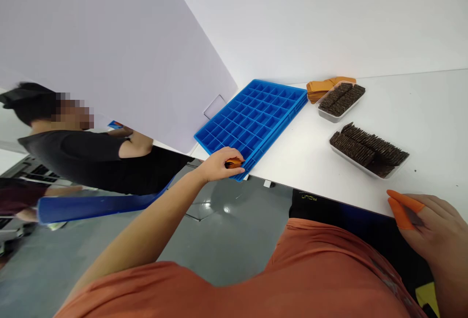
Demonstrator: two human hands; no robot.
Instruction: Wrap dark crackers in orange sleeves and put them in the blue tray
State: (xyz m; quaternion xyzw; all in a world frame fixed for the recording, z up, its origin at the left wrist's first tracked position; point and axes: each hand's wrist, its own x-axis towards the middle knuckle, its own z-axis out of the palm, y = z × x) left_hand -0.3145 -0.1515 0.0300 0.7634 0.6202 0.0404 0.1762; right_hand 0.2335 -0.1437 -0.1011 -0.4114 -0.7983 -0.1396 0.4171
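My left hand (224, 163) curls its fingers and thumb around a small bundle of orange paper-like pieces (234, 163). It is at the near corner of a blue tray (256, 118) divided into many square compartments. Orange finger covers sit on the thumb and index finger of my right hand (426, 220), off the table's front edge at the right. Those two fingertips are close together but slightly apart, and nothing shows between them. Nearest to this hand is a clear plastic container (360, 168) packed with rows of thin dark brown pieces (365, 147).
A second clear container (331, 117) of dark pieces stands farther back, beside a stack of flat orange pieces (318, 91). They rest on a white table (292, 162) against white walls. At the left, a person in black (80, 157) works beyond a partition, near a blue chair (98, 208).
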